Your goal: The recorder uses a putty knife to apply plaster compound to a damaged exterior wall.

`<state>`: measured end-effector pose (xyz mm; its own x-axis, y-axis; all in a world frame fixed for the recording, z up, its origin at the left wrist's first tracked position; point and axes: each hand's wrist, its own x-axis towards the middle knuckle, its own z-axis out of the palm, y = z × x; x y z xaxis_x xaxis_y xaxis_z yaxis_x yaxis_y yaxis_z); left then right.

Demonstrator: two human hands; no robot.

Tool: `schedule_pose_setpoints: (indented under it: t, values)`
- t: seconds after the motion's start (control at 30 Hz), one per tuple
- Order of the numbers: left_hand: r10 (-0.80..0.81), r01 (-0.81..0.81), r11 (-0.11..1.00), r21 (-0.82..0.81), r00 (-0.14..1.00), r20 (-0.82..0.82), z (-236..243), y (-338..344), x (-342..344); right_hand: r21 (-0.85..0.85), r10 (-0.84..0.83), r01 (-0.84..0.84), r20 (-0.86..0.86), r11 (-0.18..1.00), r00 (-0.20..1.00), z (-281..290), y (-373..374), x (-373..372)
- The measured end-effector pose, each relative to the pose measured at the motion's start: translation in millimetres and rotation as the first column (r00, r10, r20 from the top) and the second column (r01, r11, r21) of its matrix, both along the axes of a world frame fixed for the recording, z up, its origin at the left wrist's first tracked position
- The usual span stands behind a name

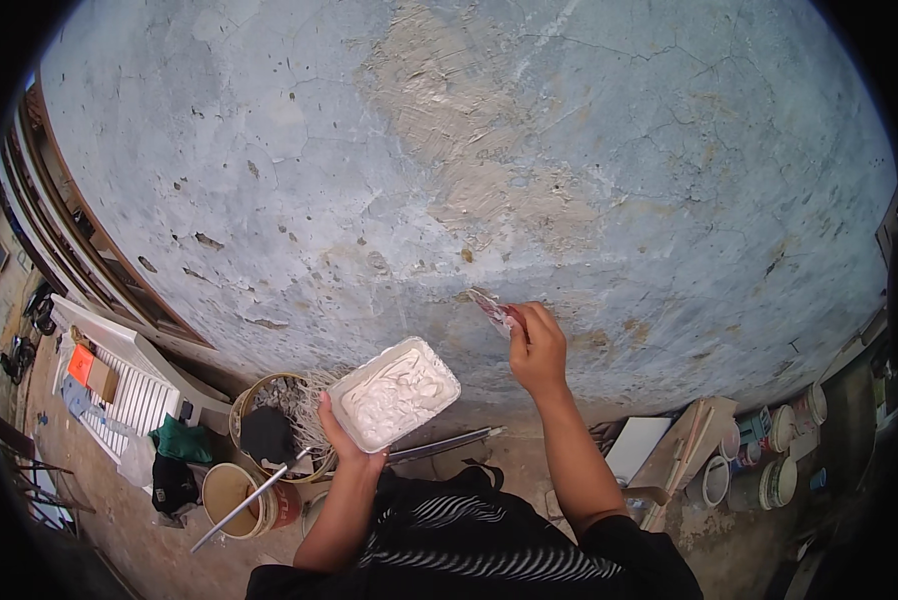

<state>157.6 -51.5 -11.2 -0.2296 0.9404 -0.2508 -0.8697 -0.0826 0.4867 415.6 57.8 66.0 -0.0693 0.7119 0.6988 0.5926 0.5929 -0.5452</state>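
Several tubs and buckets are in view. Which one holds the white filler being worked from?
The white rectangular tub held up in the left hand, full of white paste. The round buckets and tubs all stand on the ground, away from the hands.

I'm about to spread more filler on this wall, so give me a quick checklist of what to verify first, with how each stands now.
1. Putty knife held firmly in the right hand: ok.
2. Blade against the wall: ok, its tip meets the surface.
3. Filler on the blade: cannot tell, too small to see.
4. Tray of white filler stocked: ok, well filled.
5. Left hand grip under the tray: ok, though the tray tilts.
6. Footing below: not ok, buckets and tools crowd the ground.
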Motion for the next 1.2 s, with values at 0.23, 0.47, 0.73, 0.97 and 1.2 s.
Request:
schedule_pose_setpoints:
  t: [0.23, 0.47, 0.73, 0.97, 1.2]
  values:
    - [0.003, -0.004, 1.0, 0.019, 0.997, 0.072, -7, -6, -6, -0.059, -0.044, 0.037, -0.129, 0.998, 0.991, -7, -5, 2]
    - [0.036, -0.037, 0.999, 0.016, 0.998, 0.044, -13, -6, -9, -0.083, -0.031, 0.018, -0.158, 0.996, 0.987, -3, -11, 1]
    - [-0.028, 0.028, 0.999, 0.025, 1.0, -0.013, -24, -3, -11, -0.054, 0.008, -0.02, -0.215, 0.998, 0.977, -11, 1, 4]
    - [-0.058, 0.058, 0.998, 0.03, 0.998, -0.012, -1, -7, 4, -0.125, 0.029, -0.072, -0.314, 0.99, 0.949, -14, -2, 8]
    - [-0.034, 0.033, 0.999, 0.02, 0.999, 0.027, -11, -10, 1, -0.046, 0.064, -0.068, -0.091, 0.997, 0.994, -13, -2, -11]
